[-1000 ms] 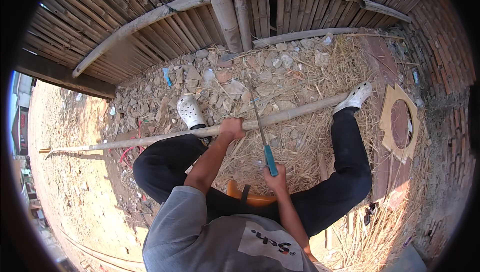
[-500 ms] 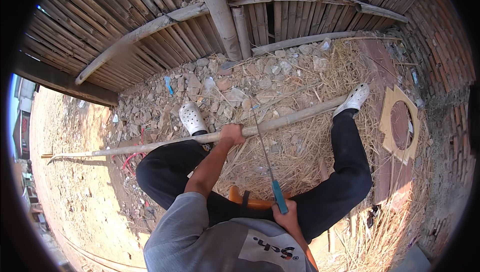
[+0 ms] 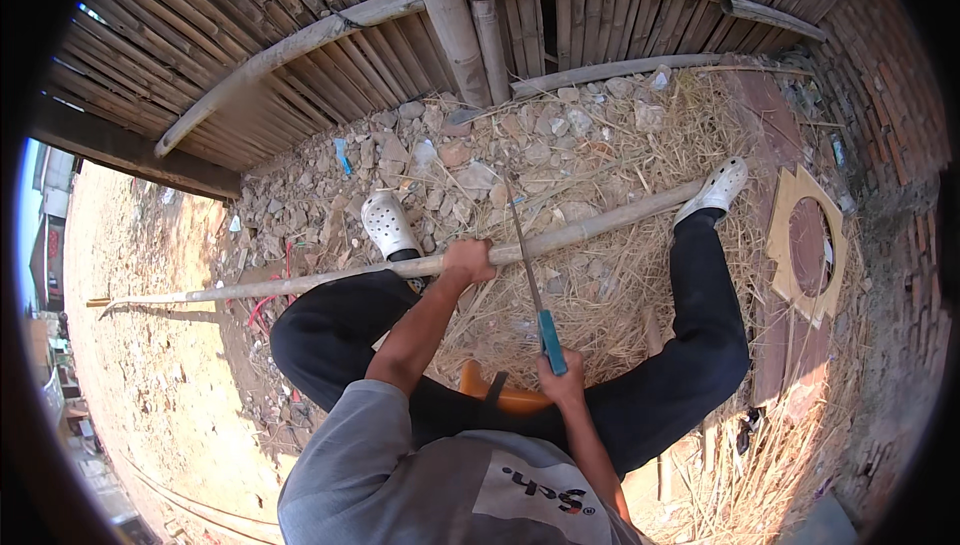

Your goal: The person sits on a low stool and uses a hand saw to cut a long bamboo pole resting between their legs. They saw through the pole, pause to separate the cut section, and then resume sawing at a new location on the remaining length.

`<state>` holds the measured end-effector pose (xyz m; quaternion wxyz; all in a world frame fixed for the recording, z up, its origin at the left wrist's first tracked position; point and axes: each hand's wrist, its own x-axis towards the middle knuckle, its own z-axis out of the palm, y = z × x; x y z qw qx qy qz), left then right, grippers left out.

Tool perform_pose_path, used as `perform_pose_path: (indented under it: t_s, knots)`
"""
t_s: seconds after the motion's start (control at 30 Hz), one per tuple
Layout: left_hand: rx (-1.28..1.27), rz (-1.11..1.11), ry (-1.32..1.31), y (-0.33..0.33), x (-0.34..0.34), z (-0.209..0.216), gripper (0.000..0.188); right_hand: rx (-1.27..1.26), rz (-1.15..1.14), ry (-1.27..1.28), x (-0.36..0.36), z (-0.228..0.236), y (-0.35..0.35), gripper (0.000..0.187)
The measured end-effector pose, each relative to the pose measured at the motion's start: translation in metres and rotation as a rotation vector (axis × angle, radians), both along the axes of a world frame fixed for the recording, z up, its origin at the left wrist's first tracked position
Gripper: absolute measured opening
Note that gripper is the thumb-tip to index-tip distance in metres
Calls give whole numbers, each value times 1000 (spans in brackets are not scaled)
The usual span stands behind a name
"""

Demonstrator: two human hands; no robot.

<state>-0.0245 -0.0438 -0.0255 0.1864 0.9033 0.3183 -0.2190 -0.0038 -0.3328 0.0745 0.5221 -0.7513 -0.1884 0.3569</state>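
Pole [image 3: 590, 232] under saw [image 3: 535, 285], plus lettered grey shirt [image 3: 425, 475]

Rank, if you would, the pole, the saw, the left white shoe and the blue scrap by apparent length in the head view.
1. Pole, easily longest
2. Saw
3. Left white shoe
4. Blue scrap

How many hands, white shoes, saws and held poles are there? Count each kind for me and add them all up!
Hands: 2, left hand and right hand
White shoes: 2, left shoe and right shoe
Saw: 1, with a blue-green handle
Held pole: 1
Total: 6
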Motion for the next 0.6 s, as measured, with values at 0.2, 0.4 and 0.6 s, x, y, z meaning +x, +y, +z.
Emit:
perform_pose_path:
  t_s: [0.2, 0.4, 0.6]
  knots:
    - [25, -3, -2, 1, -6, 6, 43, 52, 41, -89, -8, 17, -27, 15]
    - [-24, -31, -4, -5, 4, 6, 43, -2, 23, 0, -12, 1, -23, 13]
    - [21, 5, 9, -9, -19, 15, 44, 68, -4, -104, -22, 30, -32, 16]
